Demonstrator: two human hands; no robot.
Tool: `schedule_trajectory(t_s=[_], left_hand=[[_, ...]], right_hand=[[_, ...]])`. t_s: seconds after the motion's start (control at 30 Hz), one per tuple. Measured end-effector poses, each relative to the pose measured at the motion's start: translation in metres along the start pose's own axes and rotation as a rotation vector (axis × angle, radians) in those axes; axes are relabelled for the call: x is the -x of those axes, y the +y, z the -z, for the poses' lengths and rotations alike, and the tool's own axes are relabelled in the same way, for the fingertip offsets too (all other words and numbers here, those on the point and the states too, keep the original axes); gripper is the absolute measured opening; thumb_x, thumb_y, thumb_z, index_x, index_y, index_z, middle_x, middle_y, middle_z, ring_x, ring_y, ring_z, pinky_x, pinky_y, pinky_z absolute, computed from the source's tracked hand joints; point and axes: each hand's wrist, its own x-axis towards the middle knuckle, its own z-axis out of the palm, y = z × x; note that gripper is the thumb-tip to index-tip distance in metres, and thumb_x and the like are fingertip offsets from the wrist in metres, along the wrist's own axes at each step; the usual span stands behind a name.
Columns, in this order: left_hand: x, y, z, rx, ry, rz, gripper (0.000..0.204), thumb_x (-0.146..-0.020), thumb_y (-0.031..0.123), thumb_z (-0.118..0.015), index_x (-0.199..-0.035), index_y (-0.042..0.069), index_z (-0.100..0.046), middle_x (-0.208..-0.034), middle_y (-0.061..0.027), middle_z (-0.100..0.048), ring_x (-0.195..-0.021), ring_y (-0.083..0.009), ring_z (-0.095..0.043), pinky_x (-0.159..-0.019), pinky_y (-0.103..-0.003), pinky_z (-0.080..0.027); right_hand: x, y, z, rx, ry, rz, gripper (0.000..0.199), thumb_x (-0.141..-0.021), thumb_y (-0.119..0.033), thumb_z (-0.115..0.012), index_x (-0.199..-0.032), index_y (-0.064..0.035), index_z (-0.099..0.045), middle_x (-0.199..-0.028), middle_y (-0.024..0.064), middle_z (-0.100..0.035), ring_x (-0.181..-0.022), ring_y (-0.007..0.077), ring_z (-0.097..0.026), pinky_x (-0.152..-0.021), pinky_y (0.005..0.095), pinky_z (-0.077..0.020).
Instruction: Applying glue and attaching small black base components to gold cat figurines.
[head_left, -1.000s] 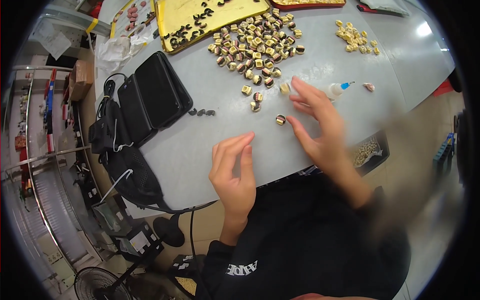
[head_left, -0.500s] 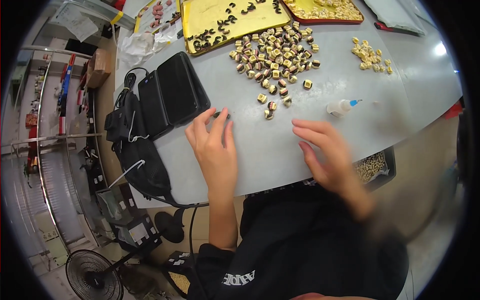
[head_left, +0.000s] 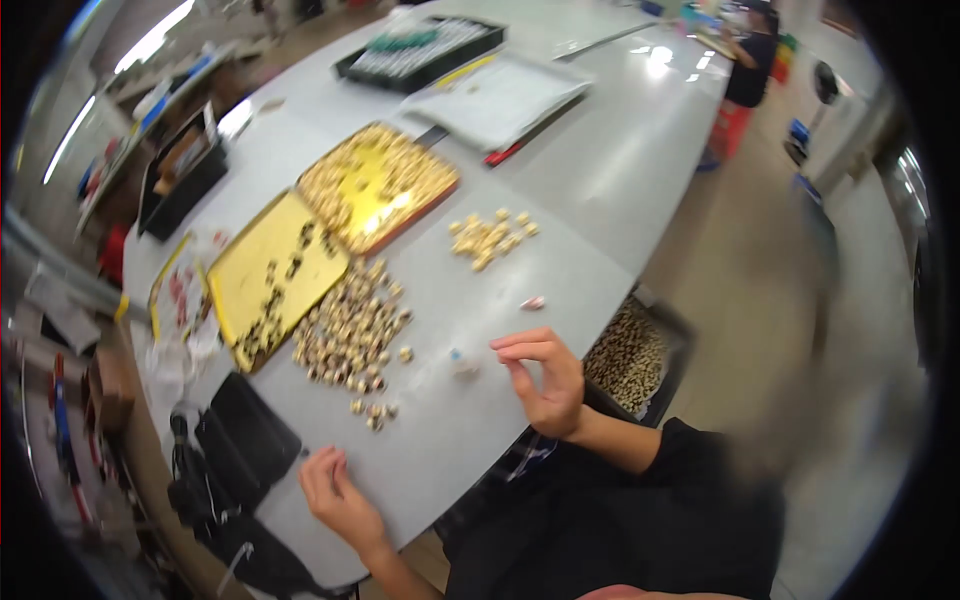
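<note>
My left hand point(head_left: 343, 502) rests low over the table's near edge, fingers loosely bent and apart, with nothing visible in them. A small dark piece point(head_left: 305, 453) lies just beyond its fingertips. My right hand point(head_left: 548, 385) is raised further right, thumb and fingers parted and pointing left. Beside it stands a small clear bottle with a blue tip point(head_left: 462, 362). Past the right fingertips is a small pinkish-white piece point(head_left: 533, 303). A large heap of little cream-and-dark pieces point(head_left: 350, 325) covers the middle, with a few strays point(head_left: 374, 412) closer to me. The picture is somewhat blurred.
A yellow tray point(head_left: 235, 275) with black curved bits adjoins a red-rimmed tray point(head_left: 400, 228) of cream pieces. A smaller cream pile point(head_left: 490, 238) lies to the right. A black folding case point(head_left: 245, 430) sits left; a bin point(head_left: 672, 365) stands below the table's edge. Another person point(head_left: 752, 60) works far off.
My view has swung to the right, showing the table's far end. My right hand has moved right, past the bottle; my left hand stays near the dark piece and the case.
</note>
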Motion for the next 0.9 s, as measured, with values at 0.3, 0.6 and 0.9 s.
schedule_trajectory(t_s=[0.3,0.6,0.9], left_hand=[[0.014,0.007,-0.001,0.664,-0.090,0.100,0.007,-0.091,0.005,-0.049,-0.088,-0.001,-0.051,-0.109,-0.0147,-0.054,-0.091,-0.0213,-0.060,-0.083,-0.031,-0.050],[0.029,0.006,0.011,0.874,-0.103,0.225,0.015,-0.085,0.012,-0.062,-0.092,0.002,-0.053,-0.101,-0.0134,-0.060,-0.091,-0.0198,-0.061,-0.082,-0.031,-0.051],[0.035,-0.009,0.004,0.944,0.036,0.254,0.018,-0.077,0.002,-0.068,-0.092,-0.003,-0.060,-0.095,-0.0127,-0.060,-0.079,-0.0158,-0.057,-0.072,-0.025,-0.049]], right_hand=[[0.002,0.003,0.009,-0.136,-0.006,-0.181,0.025,-0.082,0.006,-0.052,-0.106,0.0000,-0.048,-0.119,0.0176,-0.049,-0.098,0.0200,-0.053,-0.087,0.0299,-0.0429],[-0.007,-0.004,-0.003,-0.035,-0.210,-0.131,0.048,-0.077,-0.006,-0.067,-0.118,-0.0011,-0.043,-0.122,0.0149,-0.048,-0.107,0.0242,-0.051,-0.092,0.0365,-0.0419],[-0.010,0.001,-0.005,0.061,-0.481,-0.326,0.039,-0.081,-0.006,-0.064,-0.117,-0.0008,-0.048,-0.112,0.0116,-0.053,-0.092,0.0199,-0.058,-0.082,0.0319,-0.0470]])
